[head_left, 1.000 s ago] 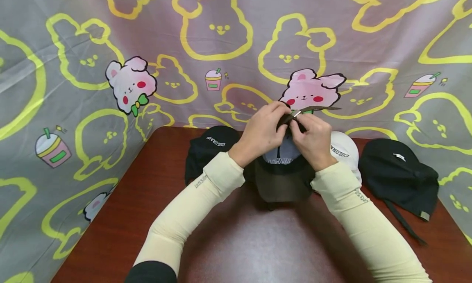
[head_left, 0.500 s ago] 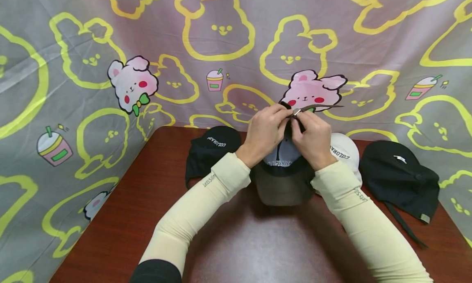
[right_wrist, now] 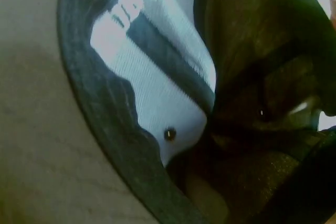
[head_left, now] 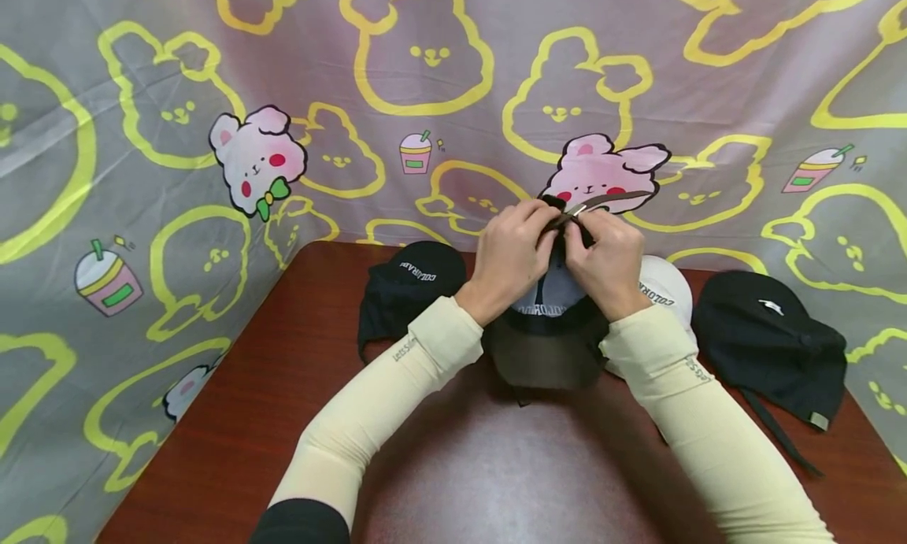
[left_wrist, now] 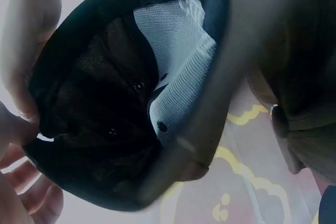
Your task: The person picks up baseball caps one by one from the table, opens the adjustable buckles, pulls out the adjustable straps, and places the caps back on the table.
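Observation:
A baseball cap with a grey-blue front and dark brown brim (head_left: 546, 359) is held up over the table, brim towards me. At its back, my left hand (head_left: 509, 254) pinches the adjusting strap beside a small silver buckle (head_left: 579, 210). My right hand (head_left: 605, 260) pinches the same spot from the other side. The strap's free brown end (head_left: 631, 197) sticks out to the right above my right hand. In the left wrist view the cap's dark inside (left_wrist: 100, 108) and white mesh lining (left_wrist: 181, 40) show. The right wrist view shows this lining (right_wrist: 157, 87) too.
On the dark red wooden table (head_left: 283, 371) a black cap (head_left: 418, 280) lies left behind my arm. A white cap (head_left: 666, 292) is partly hidden behind my right wrist. Farther right is a black cap (head_left: 761, 335) with a neck flap and hanging strap. A patterned cloth (head_left: 453, 72) hangs behind.
The strap's free end has risen and now curves upward, with more of the buckle showing. My left hand has shifted slightly right; both hands keep pinching the strap.

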`<state>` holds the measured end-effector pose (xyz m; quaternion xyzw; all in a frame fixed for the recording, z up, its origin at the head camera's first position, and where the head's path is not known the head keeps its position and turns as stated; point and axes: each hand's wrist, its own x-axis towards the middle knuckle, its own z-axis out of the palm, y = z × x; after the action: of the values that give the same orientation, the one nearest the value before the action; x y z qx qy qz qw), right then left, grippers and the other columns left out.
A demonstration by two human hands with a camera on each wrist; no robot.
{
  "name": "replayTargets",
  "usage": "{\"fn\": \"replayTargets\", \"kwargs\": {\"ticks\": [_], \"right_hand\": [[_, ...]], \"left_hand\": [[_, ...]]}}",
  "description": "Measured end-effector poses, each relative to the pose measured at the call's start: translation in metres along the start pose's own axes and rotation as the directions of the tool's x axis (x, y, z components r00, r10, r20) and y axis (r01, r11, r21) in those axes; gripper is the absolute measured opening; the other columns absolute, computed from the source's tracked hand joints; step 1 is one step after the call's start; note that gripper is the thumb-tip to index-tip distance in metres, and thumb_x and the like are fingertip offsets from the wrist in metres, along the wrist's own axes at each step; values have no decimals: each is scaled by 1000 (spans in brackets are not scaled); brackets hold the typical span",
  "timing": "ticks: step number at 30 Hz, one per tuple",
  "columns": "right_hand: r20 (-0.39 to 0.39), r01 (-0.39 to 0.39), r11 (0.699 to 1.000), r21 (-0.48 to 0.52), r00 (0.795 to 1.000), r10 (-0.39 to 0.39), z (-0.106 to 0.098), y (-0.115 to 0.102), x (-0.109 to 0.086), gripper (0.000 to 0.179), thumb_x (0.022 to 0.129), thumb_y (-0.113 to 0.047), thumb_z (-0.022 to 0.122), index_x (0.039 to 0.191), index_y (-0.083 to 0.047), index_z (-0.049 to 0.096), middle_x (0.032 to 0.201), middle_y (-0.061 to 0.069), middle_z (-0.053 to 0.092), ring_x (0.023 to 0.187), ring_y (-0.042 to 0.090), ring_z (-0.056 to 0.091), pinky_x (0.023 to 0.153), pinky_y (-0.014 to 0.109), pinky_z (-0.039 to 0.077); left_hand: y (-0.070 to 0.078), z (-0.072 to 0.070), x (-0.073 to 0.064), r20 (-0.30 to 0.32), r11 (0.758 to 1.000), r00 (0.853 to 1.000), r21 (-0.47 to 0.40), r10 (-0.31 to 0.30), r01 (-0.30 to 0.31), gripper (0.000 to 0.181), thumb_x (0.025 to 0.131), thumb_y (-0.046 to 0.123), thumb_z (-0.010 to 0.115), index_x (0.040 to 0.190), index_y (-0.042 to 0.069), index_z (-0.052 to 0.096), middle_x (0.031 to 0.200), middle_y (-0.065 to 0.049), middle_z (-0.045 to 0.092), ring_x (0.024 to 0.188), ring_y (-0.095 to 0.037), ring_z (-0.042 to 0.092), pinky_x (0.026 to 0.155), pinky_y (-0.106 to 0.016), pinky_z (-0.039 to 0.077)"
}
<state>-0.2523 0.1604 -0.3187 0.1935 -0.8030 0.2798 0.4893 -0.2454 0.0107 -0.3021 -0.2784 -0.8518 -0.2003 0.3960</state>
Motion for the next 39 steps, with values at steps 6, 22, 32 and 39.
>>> {"fn": "replayTargets", "kwargs": {"ticks": [6,22,32,39], "right_hand": [[-7,38,999,9,999,-38,-2,-5,0,19,89,-10,60,82,3,72,79,21,70,71,37,66,68,49,53],[10,-16,1000,23,1000,16,5,2,-17,18,88,-10,62,80,4,72,73,22,68,68,38,64,66,49,52],[13,30,999,37,999,-31,1,-2,-8,20,89,-11,60,79,2,72,72,21,67,64,36,62,60,47,50],[44,16,1000,-5,999,-16,4,-3,-5,21,89,-12,60,76,1,71,72,20,68,64,35,64,61,47,51]], "left_hand": [[5,1,4,-48,1000,999,7,21,-20,23,98,20,59,113,17,76,111,2,73,90,-15,67,80,-25,54],[4,10,-5,-22,998,999,45,37,-36,21,97,19,59,107,20,78,103,6,75,85,-14,68,67,-25,51],[4,5,-3,-90,998,995,61,33,-28,22,99,20,58,105,21,79,103,8,76,81,-13,66,66,-27,46],[0,5,-7,-99,995,994,95,39,-29,22,98,21,59,107,22,79,104,9,76,82,-13,66,69,-27,46]]}}
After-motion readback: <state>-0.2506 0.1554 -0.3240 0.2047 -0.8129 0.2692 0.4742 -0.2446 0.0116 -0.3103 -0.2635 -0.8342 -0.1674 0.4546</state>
